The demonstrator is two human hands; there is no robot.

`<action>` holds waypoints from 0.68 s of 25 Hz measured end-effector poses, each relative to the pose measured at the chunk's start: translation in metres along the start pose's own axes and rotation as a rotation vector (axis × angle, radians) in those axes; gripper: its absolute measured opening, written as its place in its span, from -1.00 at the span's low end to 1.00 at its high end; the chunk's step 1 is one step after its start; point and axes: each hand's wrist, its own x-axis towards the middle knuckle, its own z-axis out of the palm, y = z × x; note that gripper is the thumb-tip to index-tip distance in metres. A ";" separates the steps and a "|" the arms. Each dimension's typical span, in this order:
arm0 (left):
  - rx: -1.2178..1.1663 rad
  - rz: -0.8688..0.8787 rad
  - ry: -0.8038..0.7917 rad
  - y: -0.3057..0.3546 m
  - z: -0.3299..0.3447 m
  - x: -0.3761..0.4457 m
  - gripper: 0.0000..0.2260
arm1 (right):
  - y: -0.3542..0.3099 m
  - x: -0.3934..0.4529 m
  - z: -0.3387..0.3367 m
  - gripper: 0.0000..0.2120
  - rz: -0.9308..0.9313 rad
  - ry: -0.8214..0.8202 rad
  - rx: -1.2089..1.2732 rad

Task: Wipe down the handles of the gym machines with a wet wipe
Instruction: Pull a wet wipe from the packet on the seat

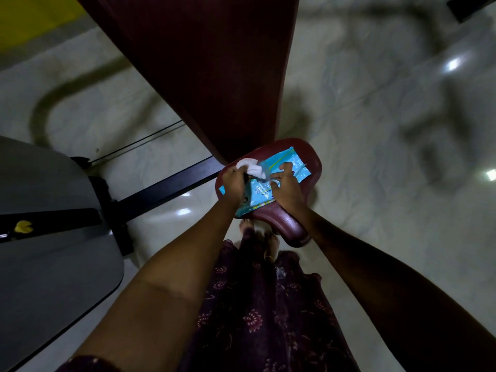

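Pale tiled floor (349, 157) below, you're only starting: your left hand (234, 181) is pinching a wet wipe (249, 167) from the pack (279, 173) your right hand (288, 185), fingers spread, is pressing onto the maroon seat (308, 154), handles not yet wiped.

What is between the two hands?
In the head view, the blue plastic wet-wipe packet on the maroon padded seat lies between left hand and right hand.

under the left hand (234, 181) fingers the near end of the blue wipe packet (284, 167) is hidden; its print beside the right hand (288, 187) fingers is too blurred to read. the grey machine (40, 224) is cut off at the left edge.
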 end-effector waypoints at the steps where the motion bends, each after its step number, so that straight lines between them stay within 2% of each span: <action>1: -0.023 -0.058 0.038 -0.001 -0.004 0.002 -0.83 | 0.001 0.000 0.000 -0.65 -0.001 -0.008 0.008; 4: -0.102 -0.206 0.082 0.004 -0.014 -0.003 -0.86 | 0.004 0.002 0.002 -0.61 -0.088 -0.091 -0.112; 8: -0.252 -0.261 0.077 -0.014 -0.026 0.004 -0.85 | 0.000 -0.001 0.008 -0.57 -0.244 -0.416 -0.857; 11: -0.357 -0.252 0.047 -0.018 -0.028 -0.004 -0.72 | -0.002 -0.004 0.012 -0.51 -0.192 -0.505 -1.098; 13: -0.367 -0.241 0.037 -0.009 -0.029 -0.016 -0.80 | -0.005 -0.004 0.012 -0.52 -0.185 -0.466 -1.035; 15: -0.360 -0.211 0.038 -0.007 -0.031 -0.018 -0.82 | -0.010 -0.003 0.013 -0.64 -0.189 -0.245 -0.654; 17: -0.349 -0.213 0.012 -0.003 -0.032 -0.023 -0.82 | -0.017 -0.002 0.012 -0.81 -0.102 -0.002 -0.202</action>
